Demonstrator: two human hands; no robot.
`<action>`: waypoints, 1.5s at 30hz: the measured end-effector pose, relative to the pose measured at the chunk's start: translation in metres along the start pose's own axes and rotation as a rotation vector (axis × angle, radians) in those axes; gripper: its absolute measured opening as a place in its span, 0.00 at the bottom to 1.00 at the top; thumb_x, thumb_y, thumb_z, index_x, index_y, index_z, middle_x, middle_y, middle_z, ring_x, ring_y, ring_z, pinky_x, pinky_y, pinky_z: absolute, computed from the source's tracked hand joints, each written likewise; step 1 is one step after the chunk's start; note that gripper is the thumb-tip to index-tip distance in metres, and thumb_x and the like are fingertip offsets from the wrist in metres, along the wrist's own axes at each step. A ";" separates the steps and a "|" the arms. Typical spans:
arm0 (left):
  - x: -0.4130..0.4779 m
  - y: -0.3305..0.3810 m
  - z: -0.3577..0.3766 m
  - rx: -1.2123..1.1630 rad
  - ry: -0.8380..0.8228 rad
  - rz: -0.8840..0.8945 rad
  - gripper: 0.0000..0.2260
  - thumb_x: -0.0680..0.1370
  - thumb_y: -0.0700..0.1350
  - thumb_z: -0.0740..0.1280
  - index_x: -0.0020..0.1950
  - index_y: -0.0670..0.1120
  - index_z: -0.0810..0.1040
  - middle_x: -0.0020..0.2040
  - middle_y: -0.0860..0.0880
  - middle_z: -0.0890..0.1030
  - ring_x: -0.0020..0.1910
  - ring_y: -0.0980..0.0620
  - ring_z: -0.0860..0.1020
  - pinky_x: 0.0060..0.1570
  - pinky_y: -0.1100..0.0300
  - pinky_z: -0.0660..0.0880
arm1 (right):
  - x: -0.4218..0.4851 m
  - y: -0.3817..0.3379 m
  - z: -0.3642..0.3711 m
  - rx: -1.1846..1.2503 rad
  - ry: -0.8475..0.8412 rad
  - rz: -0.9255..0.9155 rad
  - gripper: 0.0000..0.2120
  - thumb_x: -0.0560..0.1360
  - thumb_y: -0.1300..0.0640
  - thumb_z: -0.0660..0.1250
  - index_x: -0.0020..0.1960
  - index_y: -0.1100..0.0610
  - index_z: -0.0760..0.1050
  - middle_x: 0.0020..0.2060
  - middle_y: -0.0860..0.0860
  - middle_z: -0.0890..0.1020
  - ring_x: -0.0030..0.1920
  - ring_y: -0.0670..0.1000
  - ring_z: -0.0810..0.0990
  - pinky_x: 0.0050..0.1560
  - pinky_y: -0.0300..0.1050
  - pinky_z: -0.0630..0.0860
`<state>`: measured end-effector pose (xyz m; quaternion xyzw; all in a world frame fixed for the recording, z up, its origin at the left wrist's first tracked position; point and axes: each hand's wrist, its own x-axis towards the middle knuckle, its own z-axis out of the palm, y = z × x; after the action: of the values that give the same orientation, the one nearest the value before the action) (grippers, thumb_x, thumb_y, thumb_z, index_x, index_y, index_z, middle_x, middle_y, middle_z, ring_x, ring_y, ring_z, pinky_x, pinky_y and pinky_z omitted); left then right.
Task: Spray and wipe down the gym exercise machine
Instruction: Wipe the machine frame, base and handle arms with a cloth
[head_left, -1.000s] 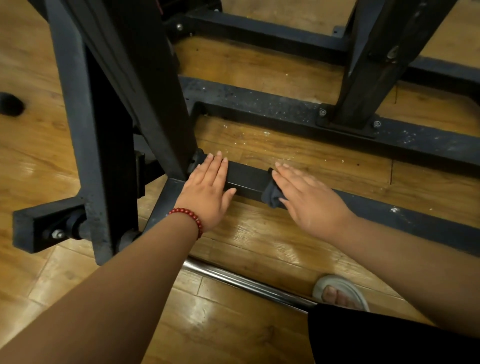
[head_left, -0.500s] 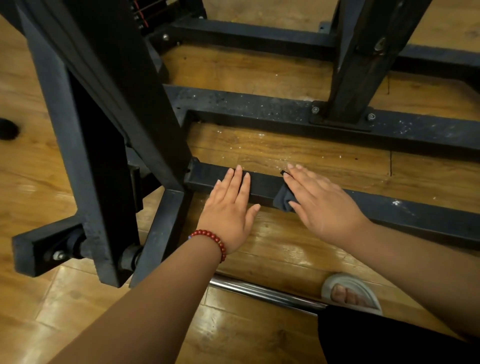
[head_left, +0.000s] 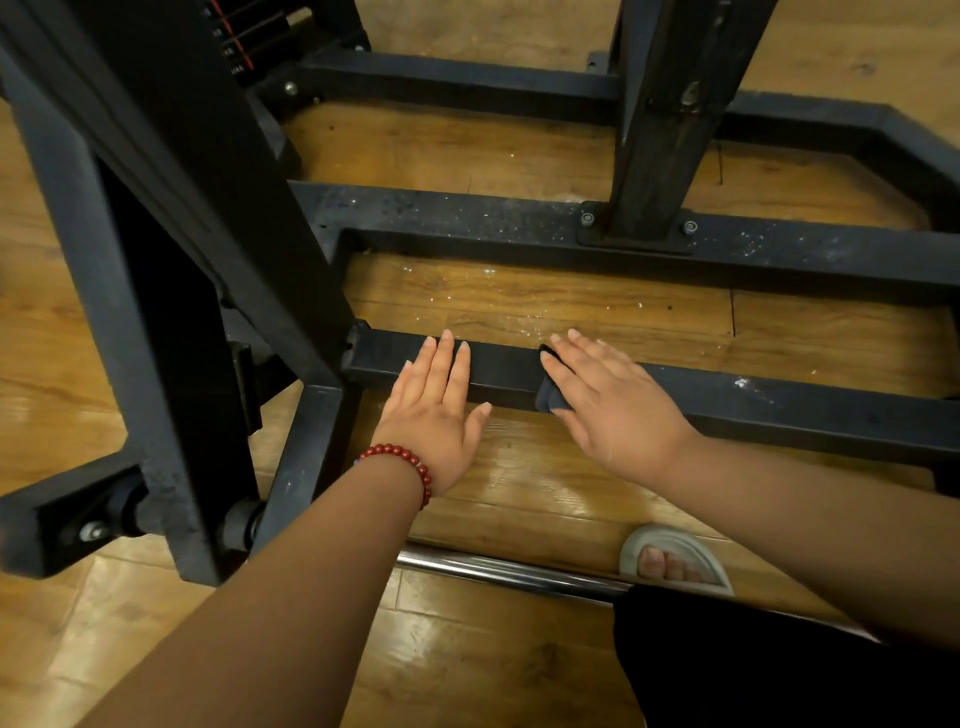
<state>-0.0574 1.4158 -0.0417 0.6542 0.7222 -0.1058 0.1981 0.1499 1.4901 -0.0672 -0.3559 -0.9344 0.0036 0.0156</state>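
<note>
1. The machine frame (head_left: 779, 410) is showing blue-black, with white flecks dusting it toward 12 o'clock.
2. The cloth (head_left: 550, 397) is looking dark navy.
3. The bracelet (head_left: 410, 460) is glowing red.
4. The floor (head_left: 519, 301) is showing honey-brown wood grain.

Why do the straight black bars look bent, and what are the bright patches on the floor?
Head view: the wide-angle lens bows the machine frame toward the edges; warm light glares off the glossy wooden floor and the chrome bar; the dark cloth under the right hand nearly blends into the frame.
</note>
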 end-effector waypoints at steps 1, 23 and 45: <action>-0.001 0.002 0.001 0.011 0.002 -0.010 0.29 0.83 0.57 0.40 0.77 0.46 0.32 0.77 0.47 0.30 0.76 0.51 0.31 0.71 0.55 0.31 | 0.006 -0.005 0.000 0.006 0.005 -0.003 0.30 0.72 0.53 0.74 0.69 0.65 0.71 0.67 0.62 0.74 0.68 0.61 0.73 0.69 0.55 0.61; 0.002 0.032 -0.006 0.020 -0.030 0.092 0.27 0.84 0.53 0.44 0.78 0.46 0.35 0.78 0.48 0.33 0.77 0.53 0.34 0.72 0.58 0.34 | -0.018 0.022 -0.003 0.106 -0.051 -0.047 0.33 0.74 0.54 0.68 0.76 0.59 0.63 0.75 0.57 0.64 0.76 0.59 0.60 0.74 0.53 0.52; 0.004 0.048 -0.011 -0.011 0.047 0.039 0.25 0.84 0.51 0.44 0.80 0.45 0.42 0.80 0.47 0.40 0.78 0.52 0.39 0.75 0.57 0.38 | -0.007 -0.001 0.001 0.015 -0.051 0.009 0.32 0.74 0.53 0.67 0.74 0.63 0.65 0.73 0.60 0.67 0.73 0.59 0.68 0.71 0.55 0.64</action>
<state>-0.0116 1.4299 -0.0288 0.6695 0.7142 -0.0826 0.1868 0.1542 1.4852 -0.0681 -0.3596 -0.9329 0.0198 -0.0056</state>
